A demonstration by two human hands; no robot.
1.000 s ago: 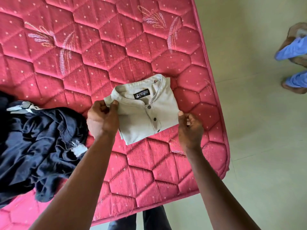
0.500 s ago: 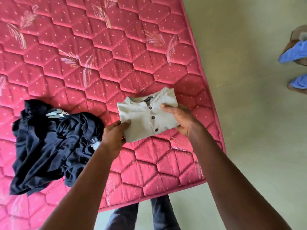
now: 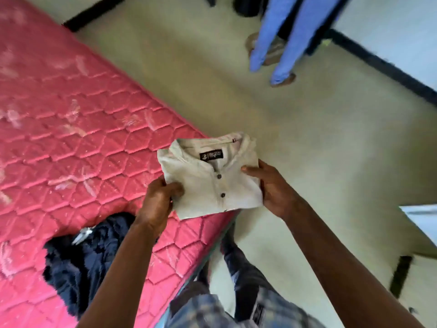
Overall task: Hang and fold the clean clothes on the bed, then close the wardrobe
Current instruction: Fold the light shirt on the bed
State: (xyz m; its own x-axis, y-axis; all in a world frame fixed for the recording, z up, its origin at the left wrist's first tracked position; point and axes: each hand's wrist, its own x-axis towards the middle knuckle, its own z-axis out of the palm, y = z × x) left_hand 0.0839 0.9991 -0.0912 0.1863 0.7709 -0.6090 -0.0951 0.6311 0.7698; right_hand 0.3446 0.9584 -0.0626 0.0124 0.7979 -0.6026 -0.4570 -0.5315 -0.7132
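Note:
A folded beige shirt [image 3: 208,183] with a black neck label and two dark buttons is lifted off the bed, above the mattress edge. My left hand [image 3: 158,202] grips its lower left corner, thumb on top. My right hand [image 3: 272,188] holds its right side, thumb across the front and fingers underneath. The red quilted mattress [image 3: 71,143] fills the left of the view. A crumpled dark navy garment [image 3: 82,261] lies on it near the front edge, left of my left arm.
Pale floor lies right of the bed. Another person's legs in blue trousers [image 3: 281,41] stand at the top right. A black skirting line [image 3: 378,65] runs along the wall. A white panel edge [image 3: 423,216] shows at the right.
Both hands have picked the folded shirt up from the mattress, and it now hangs over the bed edge. The view has swung right, toward the floor and the standing person.

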